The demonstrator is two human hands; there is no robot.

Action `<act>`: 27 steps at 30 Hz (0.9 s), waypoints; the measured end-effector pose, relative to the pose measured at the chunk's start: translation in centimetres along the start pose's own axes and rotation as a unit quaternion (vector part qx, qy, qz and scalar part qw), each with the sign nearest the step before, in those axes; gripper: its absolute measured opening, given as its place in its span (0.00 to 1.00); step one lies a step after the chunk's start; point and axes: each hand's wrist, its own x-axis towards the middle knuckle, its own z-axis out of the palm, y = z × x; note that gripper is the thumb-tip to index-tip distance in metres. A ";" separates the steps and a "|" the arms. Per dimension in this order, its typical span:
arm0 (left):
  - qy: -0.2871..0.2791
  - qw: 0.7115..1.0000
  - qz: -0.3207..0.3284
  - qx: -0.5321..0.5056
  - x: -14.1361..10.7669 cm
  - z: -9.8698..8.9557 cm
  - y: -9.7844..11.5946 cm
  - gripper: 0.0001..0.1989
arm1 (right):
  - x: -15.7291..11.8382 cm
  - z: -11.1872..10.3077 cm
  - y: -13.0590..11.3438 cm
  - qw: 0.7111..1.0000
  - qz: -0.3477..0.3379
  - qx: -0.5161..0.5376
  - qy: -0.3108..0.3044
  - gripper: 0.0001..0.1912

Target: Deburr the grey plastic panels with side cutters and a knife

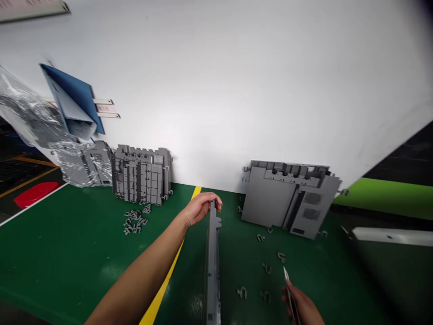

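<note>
My left hand point(203, 208) is closed over the far top end of a grey plastic panel point(212, 262), which stands on edge and is seen nearly edge-on. A small tab sticks out of the panel's right side just below my fingers. At the lower right, my right hand point(302, 307) is wrapped round a knife point(287, 276), its pointed blade directed up and away from me. Close to the blade tip lies a small grey hook-shaped piece point(281, 257). Several similar pieces are scattered between the panel and the knife, including a hook-shaped piece point(241, 292) near the panel.
Grey panels point(291, 194) lean against the white wall point(216, 90) at right, with more panels point(142, 178) at left beside plastic-wrapped ones point(81, 164). A pile of hook pieces point(135, 220) lies on the green tabletop point(84, 253). A blue folder point(74, 97) hangs on the wall.
</note>
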 end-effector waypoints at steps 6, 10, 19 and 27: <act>-0.004 0.999 0.003 0.049 -0.2 0.8 0.7 0.18 | -8.4 0.1 -11.5 0.982 -0.130 0.057 -0.121 0.30; 0.002 0.999 0.000 0.053 0.0 1.4 0.5 0.18 | -11.4 0.9 -18.3 0.957 -0.225 -0.055 -0.174 0.28; -0.001 0.999 0.017 0.029 0.2 1.5 0.1 0.16 | -8.2 4.5 -29.4 0.848 -0.409 -0.323 -0.089 0.25; -0.002 1.000 0.018 0.002 0.1 0.7 -0.4 0.18 | -7.5 5.9 -31.1 0.781 -0.419 -0.462 -0.028 0.28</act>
